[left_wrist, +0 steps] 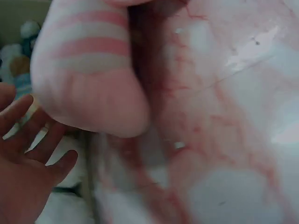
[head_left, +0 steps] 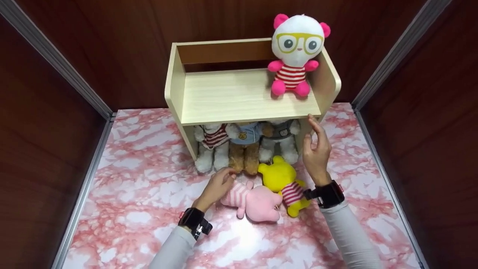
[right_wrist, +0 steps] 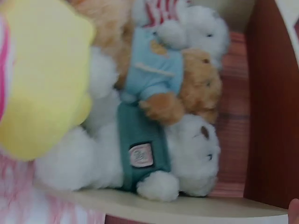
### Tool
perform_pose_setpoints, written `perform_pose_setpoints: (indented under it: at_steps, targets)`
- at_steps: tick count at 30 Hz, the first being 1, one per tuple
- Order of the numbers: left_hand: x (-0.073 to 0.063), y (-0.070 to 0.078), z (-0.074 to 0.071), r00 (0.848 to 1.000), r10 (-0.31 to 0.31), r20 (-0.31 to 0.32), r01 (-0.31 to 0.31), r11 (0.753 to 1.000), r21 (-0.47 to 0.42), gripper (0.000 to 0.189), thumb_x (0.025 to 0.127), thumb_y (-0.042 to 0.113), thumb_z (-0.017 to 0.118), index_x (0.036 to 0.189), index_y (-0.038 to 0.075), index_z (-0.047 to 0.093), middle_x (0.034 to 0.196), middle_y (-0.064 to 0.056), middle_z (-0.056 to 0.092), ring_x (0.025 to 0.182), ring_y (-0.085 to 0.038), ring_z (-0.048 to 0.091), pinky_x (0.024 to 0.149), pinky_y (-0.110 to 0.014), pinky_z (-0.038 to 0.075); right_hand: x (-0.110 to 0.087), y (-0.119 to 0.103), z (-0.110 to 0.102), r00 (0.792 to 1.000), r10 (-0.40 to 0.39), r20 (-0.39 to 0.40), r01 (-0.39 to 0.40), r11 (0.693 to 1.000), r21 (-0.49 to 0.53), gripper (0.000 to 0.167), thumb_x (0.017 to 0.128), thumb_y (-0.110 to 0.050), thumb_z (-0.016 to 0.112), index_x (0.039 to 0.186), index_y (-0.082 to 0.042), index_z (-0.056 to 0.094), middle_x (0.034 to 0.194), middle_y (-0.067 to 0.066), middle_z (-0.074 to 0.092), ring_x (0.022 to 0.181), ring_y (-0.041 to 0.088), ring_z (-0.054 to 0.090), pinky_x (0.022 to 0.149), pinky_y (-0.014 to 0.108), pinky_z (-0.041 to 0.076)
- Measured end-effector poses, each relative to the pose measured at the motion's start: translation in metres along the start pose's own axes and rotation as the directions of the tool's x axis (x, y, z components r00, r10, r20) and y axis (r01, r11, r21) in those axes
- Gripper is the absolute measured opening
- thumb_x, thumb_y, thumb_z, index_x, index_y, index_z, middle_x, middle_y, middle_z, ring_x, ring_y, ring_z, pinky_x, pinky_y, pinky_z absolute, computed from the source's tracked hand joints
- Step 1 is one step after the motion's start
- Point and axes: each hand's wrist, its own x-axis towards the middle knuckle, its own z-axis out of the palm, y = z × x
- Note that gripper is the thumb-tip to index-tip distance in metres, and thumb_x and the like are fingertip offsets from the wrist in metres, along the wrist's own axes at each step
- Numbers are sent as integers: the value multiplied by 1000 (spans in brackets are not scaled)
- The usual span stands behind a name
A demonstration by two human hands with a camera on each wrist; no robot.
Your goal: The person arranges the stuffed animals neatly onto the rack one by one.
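My left hand [head_left: 217,189] is beside the pink plush toy [head_left: 261,204], which lies on its side in a striped top. In the left wrist view the left hand's [left_wrist: 25,182] fingers are spread next to the toy's striped body [left_wrist: 93,51], holding nothing. A yellow plush toy [head_left: 278,176] with a striped middle lies between the two hands. My right hand [head_left: 317,155] is raised at the shelf's front right corner, empty, its fingers loosely bent and one fingertip at the board's edge. In the right wrist view only a fingertip [right_wrist: 294,213] shows.
On the upper board of the pale wooden shelf [head_left: 224,93] sits a white-and-pink plush panda [head_left: 298,48] with yellow glasses, at the right. Underneath stand a striped-top bear [head_left: 216,139], a blue-hoodie bear [head_left: 244,137] and a grey-vest bear [head_left: 281,136]. Dark walls [head_left: 44,112] enclose the marbled surface [head_left: 127,209].
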Motion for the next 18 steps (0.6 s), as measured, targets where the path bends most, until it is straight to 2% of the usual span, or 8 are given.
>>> perform_pose_setpoints:
  at_steps: [3,4,6,9,10,13,15,18]
  targets:
    - [0,15,-4,987,81,137,-90,994,63,28,102,8,61,128,5,69,135,-15,66,126,-30,60,111,-48,44,3,-5,0,999,-47,-9,46,998,-41,44,82,33,48,121,18,62,129,34,63,126,47,58,115,39,42]
    - [0,18,-5,974,107,198,-125,989,84,31,101,8,62,131,6,68,138,-15,64,130,-31,57,115,-48,41,3,-5,0,998,-59,-16,58,997,-48,44,82,33,48,120,17,63,129,33,64,125,48,59,114,39,43]
    - [-2,20,-4,934,155,321,-206,970,129,39,98,12,68,136,6,65,145,-16,59,140,-34,48,120,-52,31,1,-3,0,996,-79,-30,78,996,-52,44,80,33,48,118,17,64,126,33,65,122,47,60,113,39,44]
    - [-5,18,4,882,118,456,-250,938,240,64,88,22,81,147,12,57,156,-12,48,150,-37,33,123,-58,20,-7,0,0,995,-97,-20,96,994,-57,43,79,33,48,115,16,64,124,32,66,120,44,64,110,36,47]
    - [-6,16,8,873,111,476,-271,920,282,73,83,24,85,150,14,55,158,-11,46,151,-38,30,123,-60,19,-10,-1,0,995,-99,-3,99,994,-55,43,79,33,48,115,16,64,123,32,66,119,43,64,109,36,48]
    - [-10,9,17,872,83,483,-304,864,400,90,74,29,92,153,19,51,157,-8,45,150,-38,29,121,-62,23,-23,-1,2,994,-93,53,95,995,-33,42,78,34,48,114,18,63,123,31,67,117,42,65,107,34,50]
    - [-12,5,21,879,125,460,-347,830,438,86,73,31,92,150,19,54,151,-5,50,146,-36,35,119,-59,29,-31,1,4,992,-90,89,91,996,-13,41,78,35,49,113,19,64,122,32,67,116,41,66,106,33,50]
    - [-15,0,21,897,182,403,-364,821,440,69,77,27,87,141,19,62,140,-2,58,139,-30,43,117,-54,34,-43,10,5,985,-90,150,89,996,11,42,78,37,49,113,19,64,120,33,67,114,40,67,105,32,50]
